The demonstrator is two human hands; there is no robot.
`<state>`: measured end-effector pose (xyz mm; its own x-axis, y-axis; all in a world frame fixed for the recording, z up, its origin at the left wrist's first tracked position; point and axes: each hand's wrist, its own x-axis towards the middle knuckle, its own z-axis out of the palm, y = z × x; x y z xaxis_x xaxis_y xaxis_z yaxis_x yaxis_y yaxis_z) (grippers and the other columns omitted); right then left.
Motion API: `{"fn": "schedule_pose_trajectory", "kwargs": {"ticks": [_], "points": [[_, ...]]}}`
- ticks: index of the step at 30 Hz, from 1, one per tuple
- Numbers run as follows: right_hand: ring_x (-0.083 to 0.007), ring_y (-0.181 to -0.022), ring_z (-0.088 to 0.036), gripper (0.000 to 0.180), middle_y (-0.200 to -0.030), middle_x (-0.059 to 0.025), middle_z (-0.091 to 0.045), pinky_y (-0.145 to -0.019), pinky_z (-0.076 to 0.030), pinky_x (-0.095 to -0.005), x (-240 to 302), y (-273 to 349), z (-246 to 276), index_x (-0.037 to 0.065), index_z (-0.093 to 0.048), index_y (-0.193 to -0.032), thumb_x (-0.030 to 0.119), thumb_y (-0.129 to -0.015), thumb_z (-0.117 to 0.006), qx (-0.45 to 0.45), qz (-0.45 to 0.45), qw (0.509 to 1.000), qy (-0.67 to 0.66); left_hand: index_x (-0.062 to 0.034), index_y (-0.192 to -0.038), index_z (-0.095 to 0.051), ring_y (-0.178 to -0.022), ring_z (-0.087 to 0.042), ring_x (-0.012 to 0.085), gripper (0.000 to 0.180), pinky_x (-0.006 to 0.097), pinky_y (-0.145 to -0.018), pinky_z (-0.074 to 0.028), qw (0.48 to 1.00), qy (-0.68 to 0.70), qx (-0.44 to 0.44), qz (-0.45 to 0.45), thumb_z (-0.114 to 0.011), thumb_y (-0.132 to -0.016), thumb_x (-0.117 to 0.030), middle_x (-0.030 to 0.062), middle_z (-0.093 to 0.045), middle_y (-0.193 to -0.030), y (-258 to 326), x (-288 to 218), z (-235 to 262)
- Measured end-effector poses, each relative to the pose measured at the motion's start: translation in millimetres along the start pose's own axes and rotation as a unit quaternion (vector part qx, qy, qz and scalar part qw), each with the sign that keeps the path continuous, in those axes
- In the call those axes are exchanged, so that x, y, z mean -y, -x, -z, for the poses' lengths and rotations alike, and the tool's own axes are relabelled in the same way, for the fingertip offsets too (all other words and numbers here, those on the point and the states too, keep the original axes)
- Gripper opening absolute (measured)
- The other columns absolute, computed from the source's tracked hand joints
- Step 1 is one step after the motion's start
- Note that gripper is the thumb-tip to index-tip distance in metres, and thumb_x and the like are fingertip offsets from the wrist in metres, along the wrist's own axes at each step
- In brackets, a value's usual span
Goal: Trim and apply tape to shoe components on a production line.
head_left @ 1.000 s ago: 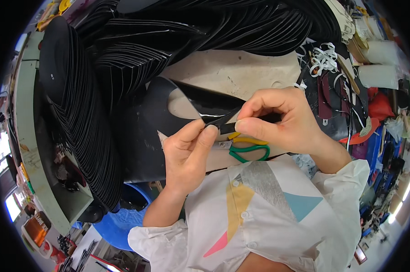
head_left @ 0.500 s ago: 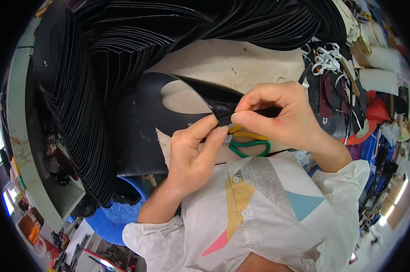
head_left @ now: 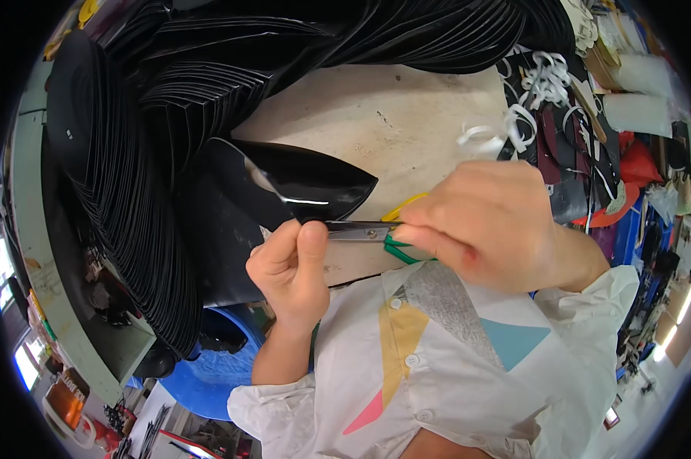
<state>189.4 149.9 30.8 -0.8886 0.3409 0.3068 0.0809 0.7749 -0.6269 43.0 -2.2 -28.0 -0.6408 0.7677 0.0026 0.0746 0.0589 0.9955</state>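
Note:
My left hand (head_left: 290, 264) is closed, thumb and forefinger pinching the lower edge of a glossy black shoe upper (head_left: 315, 180). The upper is curved, its pointed part lying to the right. My right hand (head_left: 487, 226), somewhat smeared by motion, has its fingers closed at the end of a thin black strip (head_left: 360, 223). This strip runs nearly straight between the two hands. Just below it lie scissors (head_left: 370, 235) with one yellow and one green handle, partly covered by the right hand.
Tall rows of stacked black uppers (head_left: 131, 206) line the left and far side of the pale worktable (head_left: 376, 107). White ribbons (head_left: 546, 80) and dark red strips lie at the right. A blue tub (head_left: 208, 375) stands below on the left.
My right hand has moved right and slightly down, away from the left, drawing the strip out between them. My left hand has shifted left with the edge, and the upper has turned.

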Motion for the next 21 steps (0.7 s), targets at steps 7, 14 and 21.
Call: {"fn": "schedule_pose_trajectory", "kwargs": {"ticks": [7,14,21], "points": [[-0.01,-0.051,-0.055,0.013,-0.062,-0.0041,-0.062,-0.047,-0.042,-0.0224,-12.2,-11.4,-8.5,0.001,-0.068,-0.076,0.01,-0.071,-0.075,0.036,-0.163,0.964,-0.206,-0.0079,-0.057,-0.032,-0.059,-0.027,0.0049,0.042,0.024,-0.053,-0.021,0.993,0.105,0.039,0.027,-0.054,-0.092,-0.016,-0.0056,-0.034,-0.059,7.4,-6.0,14.3],[-0.012,-0.059,-0.057,0.021,-0.072,-0.0068,-0.066,-0.052,-0.043,-0.0261,-31.0,-27.1,-33.6,0.0,-0.068,-0.083,0.019,-0.073,-0.072,0.176,-0.229,0.871,-0.397,0.0052,-0.088,-0.057,-0.081,-0.056,0.0136,0.024,0.029,-0.077,-0.044,0.968,0.248,0.042,0.002,-0.053,-0.092,-0.018,0.0084,-0.06,-0.09,14.1,11.5,32.2],[-0.0155,-0.054,-0.055,0.015,-0.068,-0.0066,-0.06,-0.048,-0.042,-0.0272,0.1,-44.6,-54.2,0.001,-0.064,-0.076,0.015,-0.074,-0.07,0.075,-0.055,0.942,-0.322,0.0082,-0.115,-0.048,-0.098,-0.058,0.02,0.032,0.034,-0.088,-0.045,0.984,0.179,0.013,0.003,-0.054,-0.086,-0.004,0.0128,-0.058,-0.109,13.0,-19.7,43.6]]}}
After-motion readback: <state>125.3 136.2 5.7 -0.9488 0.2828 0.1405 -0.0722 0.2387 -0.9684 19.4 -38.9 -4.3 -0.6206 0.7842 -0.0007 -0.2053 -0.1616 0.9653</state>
